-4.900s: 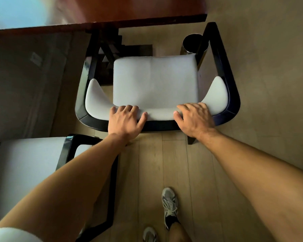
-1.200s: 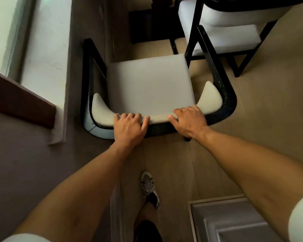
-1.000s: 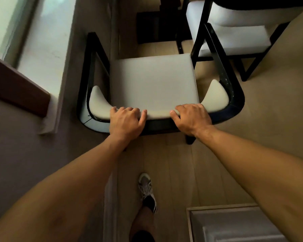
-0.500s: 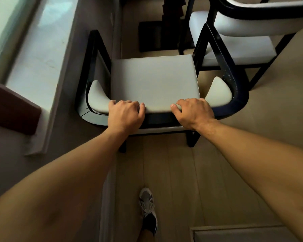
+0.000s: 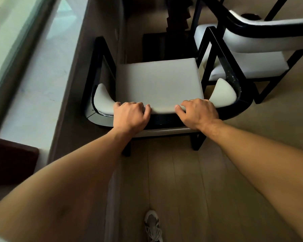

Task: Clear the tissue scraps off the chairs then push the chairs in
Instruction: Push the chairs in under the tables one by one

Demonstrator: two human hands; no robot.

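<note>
A black-framed chair (image 5: 157,81) with a pale grey seat and padded curved backrest stands right in front of me. My left hand (image 5: 129,116) grips the top of the backrest left of centre, fingers curled over the padding. My right hand (image 5: 198,112) grips the same backrest right of centre. No tissue scrap shows on this seat. A second matching chair (image 5: 252,44) stands at the upper right, its frame close against the first chair's right arm.
A pale window ledge (image 5: 35,81) and a wall run along the left, close to the chair's left arm. A dark stepped table base (image 5: 177,20) rises behind the seat. Wooden floor lies below, with my shoe (image 5: 152,226) on it.
Over the last second the chair has slid forward away from me, towards the second chair and table base. Both hands kept their grip on the backrest. Earlier I held a different chair.
</note>
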